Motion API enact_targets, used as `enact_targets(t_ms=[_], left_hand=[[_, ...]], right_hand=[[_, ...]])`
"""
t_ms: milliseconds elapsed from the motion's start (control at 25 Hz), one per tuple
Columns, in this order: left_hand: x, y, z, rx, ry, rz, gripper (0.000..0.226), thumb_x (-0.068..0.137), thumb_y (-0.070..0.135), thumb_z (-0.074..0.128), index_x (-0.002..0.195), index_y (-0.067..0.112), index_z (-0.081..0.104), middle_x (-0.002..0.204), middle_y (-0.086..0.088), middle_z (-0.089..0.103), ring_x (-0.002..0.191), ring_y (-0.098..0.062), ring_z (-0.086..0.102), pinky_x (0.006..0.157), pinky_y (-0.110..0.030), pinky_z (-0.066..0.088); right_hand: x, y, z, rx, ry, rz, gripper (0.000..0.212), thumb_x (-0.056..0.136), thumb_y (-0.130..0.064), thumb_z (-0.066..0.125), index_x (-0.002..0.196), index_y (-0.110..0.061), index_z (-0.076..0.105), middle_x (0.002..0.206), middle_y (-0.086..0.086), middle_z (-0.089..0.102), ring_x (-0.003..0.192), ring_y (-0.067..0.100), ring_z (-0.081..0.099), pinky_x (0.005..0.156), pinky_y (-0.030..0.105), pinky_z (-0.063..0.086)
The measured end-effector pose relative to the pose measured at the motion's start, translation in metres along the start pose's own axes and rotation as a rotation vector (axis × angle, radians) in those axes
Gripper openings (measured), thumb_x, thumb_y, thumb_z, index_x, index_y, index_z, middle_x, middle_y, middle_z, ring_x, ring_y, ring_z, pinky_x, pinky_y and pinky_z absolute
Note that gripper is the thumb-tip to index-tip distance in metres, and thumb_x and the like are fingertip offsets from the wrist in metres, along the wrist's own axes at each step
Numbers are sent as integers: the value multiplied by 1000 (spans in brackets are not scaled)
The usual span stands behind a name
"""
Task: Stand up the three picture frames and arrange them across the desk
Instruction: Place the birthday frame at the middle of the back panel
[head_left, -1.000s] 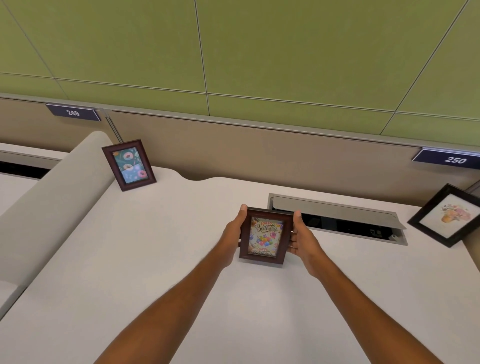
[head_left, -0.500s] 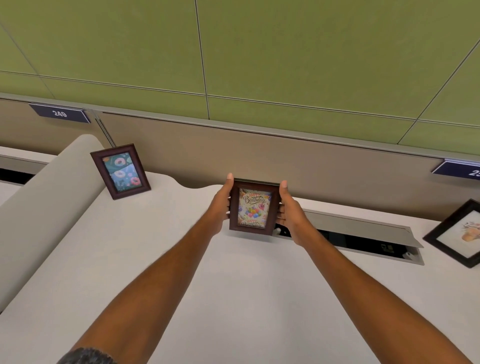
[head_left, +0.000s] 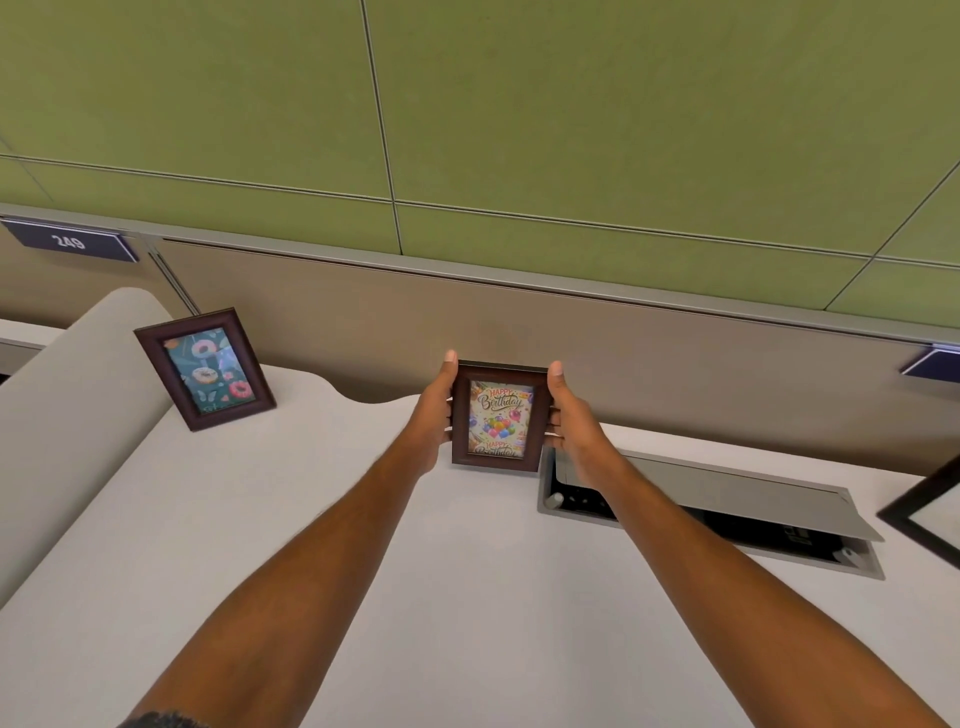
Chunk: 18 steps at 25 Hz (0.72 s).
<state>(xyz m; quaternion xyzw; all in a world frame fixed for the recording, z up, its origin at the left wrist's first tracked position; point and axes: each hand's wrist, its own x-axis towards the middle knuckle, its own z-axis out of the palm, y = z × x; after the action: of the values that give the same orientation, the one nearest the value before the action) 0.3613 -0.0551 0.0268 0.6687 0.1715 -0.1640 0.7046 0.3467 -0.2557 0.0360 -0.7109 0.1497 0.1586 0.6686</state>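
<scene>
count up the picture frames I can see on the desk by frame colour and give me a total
Dark brown wooden frames: 2, the doughnut-print frame standing at the left and the Happy Birthday frame held between the left hand and right hand.
Black frames: 1, the black frame, cut off at the right edge.
Total: 3

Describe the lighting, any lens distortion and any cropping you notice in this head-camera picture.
Head view: soft, even light, faint shadows on the desk; wide-angle bending curves the partition rail; the birthday frame reads sharply; the black frame is cropped by the right edge.
</scene>
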Motion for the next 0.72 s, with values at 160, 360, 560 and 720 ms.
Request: enact_targets(t_ms=[160,360,560,720], left_hand=[[10,-2,1,2,10,-7,79,96,86,36,142,27,64,136,-6,74,126,-29,69,107,-48,53],[15,-6,5,40,2,-9,73,99,83,33,134,29,67,131,-3,76,120,-25,71,99,-44,52],[12,-7,4,52,-1,-18,66,101,81,31,126,32,67,122,0,76,116,-23,71,101,-44,51],[7,-5,4,60,-26,-10,65,102,80,28,129,34,64,134,-5,73,120,-25,68,110,-47,49]], right_hand=[[9,1,-2,-25,-18,10,60,103,-77,34,123,-31,68,124,5,75,115,27,73,108,46,55],[16,5,-2,-41,-5,18,59,105,-74,35,128,-28,65,126,5,73,117,27,70,106,44,54],[17,11,-2,-25,-6,21,52,104,-75,36,115,-35,66,114,0,74,98,14,72,95,39,55],[16,11,-2,-21,-9,12,53,103,-77,36,116,-35,67,115,-1,75,99,14,74,88,35,59]])
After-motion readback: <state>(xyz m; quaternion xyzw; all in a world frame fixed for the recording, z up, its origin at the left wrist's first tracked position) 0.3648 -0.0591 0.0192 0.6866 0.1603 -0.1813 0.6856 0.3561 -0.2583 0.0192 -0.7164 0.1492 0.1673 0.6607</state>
